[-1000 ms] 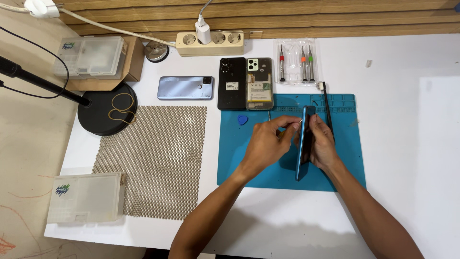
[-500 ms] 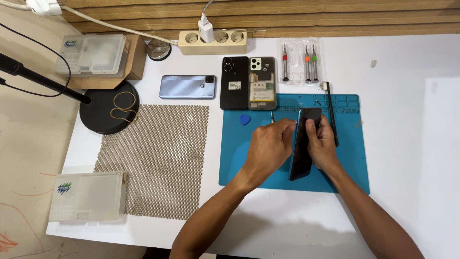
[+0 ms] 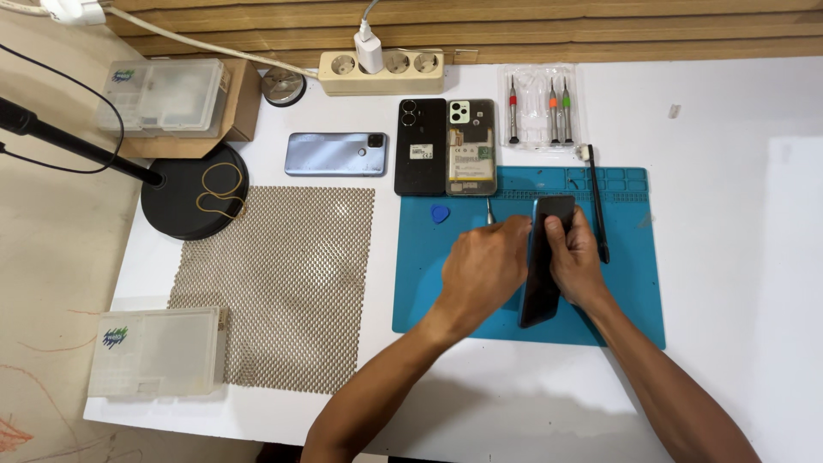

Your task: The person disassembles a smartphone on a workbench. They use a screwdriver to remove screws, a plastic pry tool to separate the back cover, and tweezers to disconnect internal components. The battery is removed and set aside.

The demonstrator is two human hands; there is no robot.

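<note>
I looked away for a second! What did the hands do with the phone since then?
Both hands, left hand and right hand, turned the black slab phone from standing on its edge to nearly flat, dark face up, over the blue rubber mat. Both keep holding it. Everything else stayed put.

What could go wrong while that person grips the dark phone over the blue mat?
The dark phone is held tilted between the left hand and right hand, not lying flat, so it could slip onto the blue mat. A thin metal tool lies just beyond the left hand and the long black tool lies beside the right; a sudden move might knock either. The blue pick could be brushed away too.
</note>
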